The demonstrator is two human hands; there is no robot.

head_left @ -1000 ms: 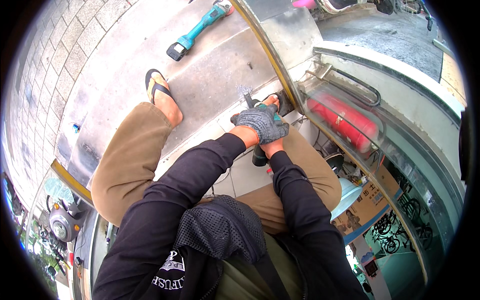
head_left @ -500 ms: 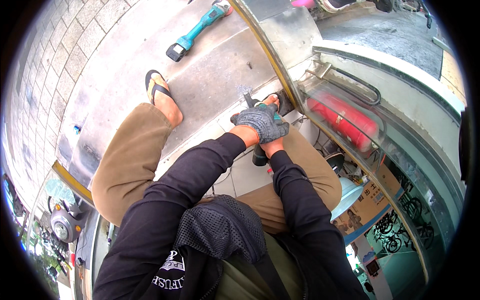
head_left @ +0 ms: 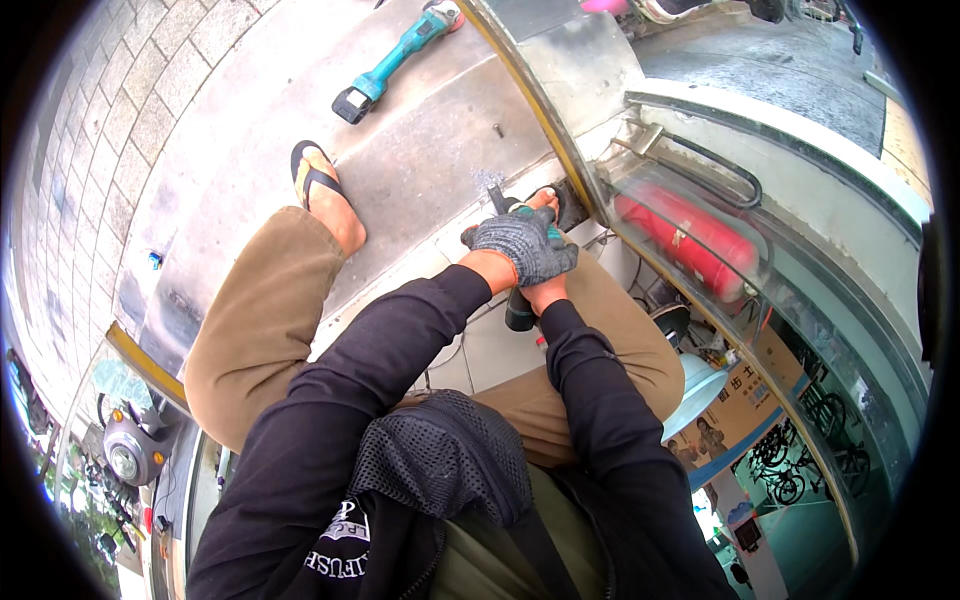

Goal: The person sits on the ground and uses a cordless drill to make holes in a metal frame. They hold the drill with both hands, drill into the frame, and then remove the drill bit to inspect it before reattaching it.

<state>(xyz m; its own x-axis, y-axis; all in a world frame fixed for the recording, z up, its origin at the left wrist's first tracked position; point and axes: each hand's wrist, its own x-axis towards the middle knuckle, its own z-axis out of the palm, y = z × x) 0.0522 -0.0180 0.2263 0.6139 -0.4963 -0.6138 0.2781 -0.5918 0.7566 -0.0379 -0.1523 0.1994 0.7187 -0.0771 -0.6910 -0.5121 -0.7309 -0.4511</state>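
My left hand (head_left: 520,246), in a grey knit glove with an orange cuff, is closed over the top of a teal and black power tool (head_left: 519,312). My right hand (head_left: 546,292) is at the same tool, under the left one; its wrist shows but its fingers are mostly hidden. The tool's dark front end (head_left: 497,199) is low by the floor's edge, beside my right foot (head_left: 544,199). Pale dust (head_left: 487,180) lies in front of it. Whether a bit touches the floor cannot be made out.
A teal angle grinder (head_left: 392,66) lies on the metal step, with a small bolt (head_left: 498,130) nearer me. To the right, a yellow-edged glass panel (head_left: 540,95) stands close, with a red fire extinguisher (head_left: 690,240) and a cardboard box (head_left: 740,405) behind glass. My left foot (head_left: 330,200) rests on the step.
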